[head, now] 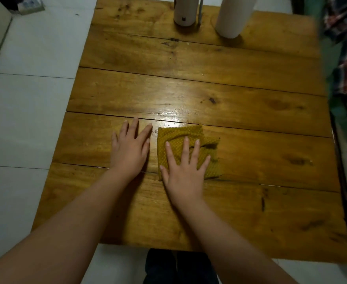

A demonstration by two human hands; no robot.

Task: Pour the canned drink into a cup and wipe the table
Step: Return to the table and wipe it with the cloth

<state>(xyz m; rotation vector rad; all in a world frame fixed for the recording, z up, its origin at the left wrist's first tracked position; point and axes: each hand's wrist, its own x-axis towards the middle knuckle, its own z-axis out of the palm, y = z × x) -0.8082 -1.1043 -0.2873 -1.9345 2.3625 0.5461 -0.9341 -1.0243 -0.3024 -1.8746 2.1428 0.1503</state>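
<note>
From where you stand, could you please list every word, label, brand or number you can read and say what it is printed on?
None can be read.
The white cylinder at the far edge of the table carries one small dark mark, too small to read.
The taller white cylinder, the yellow cloth and both hands show no text.

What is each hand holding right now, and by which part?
Nothing is gripped. The right hand lies flat, fingers straight, pressing the near-left part of the yellow cloth. The left hand rests open on the table.
</note>
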